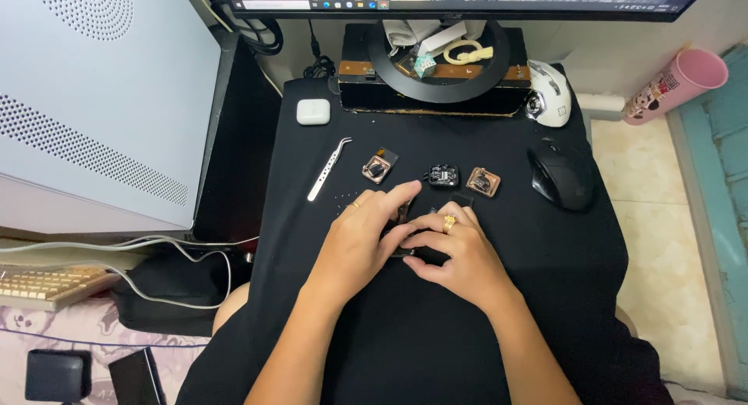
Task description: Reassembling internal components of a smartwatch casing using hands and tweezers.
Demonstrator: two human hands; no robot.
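At the far left stands a pale grey computer case point(101, 101), with a beige keyboard point(47, 284) below it and white cables trailing across. On the black cloth point(436, 327) that covers the work surface, a small white earbud case point(313, 112) lies near the back edge, and a pair of silver tweezers point(329, 168) lies slanted just in front of it.

The left hand point(360, 237) reaches in over the cloth with its fingers curled round a small dark part point(401, 218), the forefinger stretched along the top. The right hand point(456, 257), wearing a gold ring point(449, 223), presses in from the other side, fingers bent and pinching the same piece, so the 2 hands touch. The part is mostly hidden between them; it looks like a small watch-like body, though that is hard to confirm.

Just behind the hands sit 3 small pieces in a row: a copper-toned square module point(377, 168), a black module point(442, 175) and a copper-toned frame point(483, 180). Further right rests a black mouse point(561, 175), with a white mouse point(549, 93) behind it and a pink cup point(678, 84) at the far right.
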